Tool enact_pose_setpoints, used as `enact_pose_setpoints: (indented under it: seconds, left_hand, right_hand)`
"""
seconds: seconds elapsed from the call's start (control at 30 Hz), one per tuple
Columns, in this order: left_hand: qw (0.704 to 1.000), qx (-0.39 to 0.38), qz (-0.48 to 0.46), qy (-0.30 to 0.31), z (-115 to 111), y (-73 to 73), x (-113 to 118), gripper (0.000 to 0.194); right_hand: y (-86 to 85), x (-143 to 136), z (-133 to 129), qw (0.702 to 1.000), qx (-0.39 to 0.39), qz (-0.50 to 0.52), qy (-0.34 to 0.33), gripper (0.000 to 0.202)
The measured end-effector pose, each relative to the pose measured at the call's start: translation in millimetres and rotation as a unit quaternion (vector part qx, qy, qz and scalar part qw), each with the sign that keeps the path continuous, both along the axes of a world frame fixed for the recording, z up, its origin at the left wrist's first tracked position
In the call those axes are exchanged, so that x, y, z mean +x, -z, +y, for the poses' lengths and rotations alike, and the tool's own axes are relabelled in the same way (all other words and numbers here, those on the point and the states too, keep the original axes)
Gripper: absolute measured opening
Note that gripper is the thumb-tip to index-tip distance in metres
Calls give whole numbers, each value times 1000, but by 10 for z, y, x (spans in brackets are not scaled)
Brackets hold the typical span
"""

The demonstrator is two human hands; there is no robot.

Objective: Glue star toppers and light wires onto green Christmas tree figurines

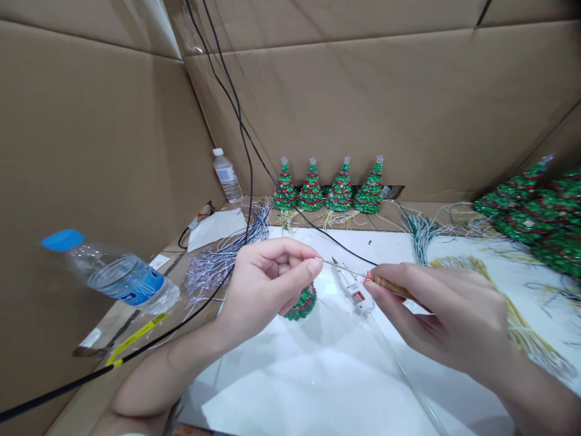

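My left hand (272, 281) is closed in a pinch, its thumb and forefinger at the far end of a thin metal shaft. That shaft belongs to an awl-like tool with a brown wooden handle (391, 287), which my right hand (436, 309) grips. A small orange piece (368, 276) shows by my right fingertips, where the shaft meets the handle. Whether my left fingers also hold a fine wire is too small to tell. Partly hidden behind my left hand is a small green Christmas tree (303, 305). Beyond the tool lies a white device (358, 298) with a red part.
Several small decorated trees (311, 186) line the back cardboard wall; larger trees (521, 209) stand right. Wire bundles lie left (213, 263), back right (420, 233) and right (526, 333). Two water bottles (131, 281) stand left. A black cable (181, 330) crosses the left side.
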State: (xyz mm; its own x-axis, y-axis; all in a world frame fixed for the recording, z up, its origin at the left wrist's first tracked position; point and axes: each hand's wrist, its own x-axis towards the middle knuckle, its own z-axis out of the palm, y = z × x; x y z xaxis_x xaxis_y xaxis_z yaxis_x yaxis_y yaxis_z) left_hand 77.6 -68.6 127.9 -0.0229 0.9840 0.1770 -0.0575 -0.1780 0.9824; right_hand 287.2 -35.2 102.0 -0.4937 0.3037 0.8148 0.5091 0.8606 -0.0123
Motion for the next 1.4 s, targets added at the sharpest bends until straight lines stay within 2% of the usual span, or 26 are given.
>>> enact_pose_setpoints:
  seconds: [0.2,0.43,0.73,1.03,1.4]
  left_hand:
    - [1000,-8,15,-9,-15,-21,1,15]
    - [1000,5,15,-7,-23,-18,-1,10]
    - [999,-17,25,-30,-23,-39,6,10]
    - [998,-30,33,-41,-22,-16,-20,14]
    - [999,-29,28,-13,-5,17,-59,19]
  right_hand:
    - [9,7,-7,1000,17,5,19,8]
    - [8,12,-19,1000,13,10,10,7]
    - [13,14,-10,999,25,-4,19,5]
    - [-13,7,8,996,75,-31,29,5]
    - [12,32,8,996,72,-25,34,4]
